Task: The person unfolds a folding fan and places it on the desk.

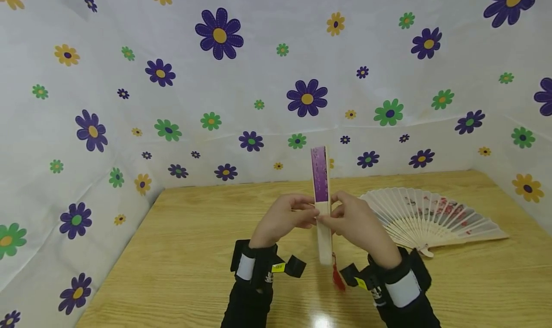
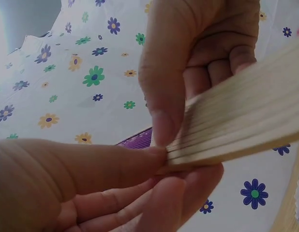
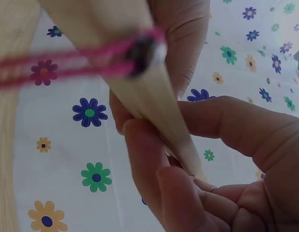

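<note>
A folded hand fan (image 1: 322, 232) with pale wooden ribs and a purple leaf stands upright above the table, held between both hands. My left hand (image 1: 286, 218) pinches its left side near the middle, thumb toward me. On the opposite side my right hand (image 1: 358, 220) pinches it at about the same height. The left wrist view shows the stacked ribs (image 2: 231, 116) lying close together, with both thumbs meeting at the edge. From the fan's lower end hangs a red tassel (image 1: 338, 276); its pink cord (image 3: 67, 63) crosses the right wrist view.
An opened white fan (image 1: 431, 222) with red blossoms lies on the wooden table (image 1: 194, 270) to the right, partly behind my right hand. A white cloth (image 1: 258, 69) printed with flowers rises behind the table and along both sides.
</note>
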The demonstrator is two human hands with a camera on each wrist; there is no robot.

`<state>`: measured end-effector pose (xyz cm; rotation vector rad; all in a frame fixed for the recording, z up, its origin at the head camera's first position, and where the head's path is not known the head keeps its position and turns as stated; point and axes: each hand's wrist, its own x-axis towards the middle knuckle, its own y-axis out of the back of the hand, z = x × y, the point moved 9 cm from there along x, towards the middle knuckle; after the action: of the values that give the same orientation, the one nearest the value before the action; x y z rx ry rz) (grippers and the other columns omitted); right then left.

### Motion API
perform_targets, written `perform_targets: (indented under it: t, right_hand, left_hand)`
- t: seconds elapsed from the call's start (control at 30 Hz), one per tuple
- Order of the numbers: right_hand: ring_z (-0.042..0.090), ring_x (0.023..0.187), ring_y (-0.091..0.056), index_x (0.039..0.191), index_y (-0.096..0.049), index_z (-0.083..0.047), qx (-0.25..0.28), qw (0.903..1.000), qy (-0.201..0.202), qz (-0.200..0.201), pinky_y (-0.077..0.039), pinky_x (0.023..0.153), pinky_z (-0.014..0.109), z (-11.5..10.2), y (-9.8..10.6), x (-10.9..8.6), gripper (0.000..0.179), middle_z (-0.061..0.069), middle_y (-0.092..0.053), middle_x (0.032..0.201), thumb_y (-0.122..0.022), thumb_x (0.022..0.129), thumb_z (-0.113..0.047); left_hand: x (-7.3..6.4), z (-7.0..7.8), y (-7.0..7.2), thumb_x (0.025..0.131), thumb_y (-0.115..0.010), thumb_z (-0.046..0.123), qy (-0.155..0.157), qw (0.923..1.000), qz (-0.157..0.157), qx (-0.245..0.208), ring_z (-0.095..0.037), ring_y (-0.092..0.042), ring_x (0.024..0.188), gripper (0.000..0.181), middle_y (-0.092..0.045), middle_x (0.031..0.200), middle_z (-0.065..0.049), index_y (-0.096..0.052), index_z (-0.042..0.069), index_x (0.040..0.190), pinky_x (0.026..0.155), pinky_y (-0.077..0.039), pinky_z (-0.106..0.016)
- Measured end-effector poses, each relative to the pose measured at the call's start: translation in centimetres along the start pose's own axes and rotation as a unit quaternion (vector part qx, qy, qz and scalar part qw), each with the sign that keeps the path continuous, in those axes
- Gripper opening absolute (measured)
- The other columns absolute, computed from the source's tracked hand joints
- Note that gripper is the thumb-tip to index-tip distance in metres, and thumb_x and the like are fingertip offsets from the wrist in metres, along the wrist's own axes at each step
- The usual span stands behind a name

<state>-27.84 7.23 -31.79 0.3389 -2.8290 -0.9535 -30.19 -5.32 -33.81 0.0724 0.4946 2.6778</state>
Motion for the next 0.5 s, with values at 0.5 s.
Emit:
perform_targets:
  t: [0.5]
  right_hand:
    - [0.014,0.062,-0.062,0.117,-0.058,0.007,-0.055,0.9967,-0.025,0.054,-0.044,0.053,0.026,-0.17,-0.13,-0.13,0.037,0.013,-0.074,0.084,-0.073,0.090,-0.013]
  left_hand:
    - [0.28,0.00,0.10,0.099,-0.067,0.011,0.001,0.9982,0.046,0.037,-0.022,-0.076,0.077,0.019,-0.077,0.094,-0.024,-0.067,-0.006,0.106,0.072,-0.063,-0.032]
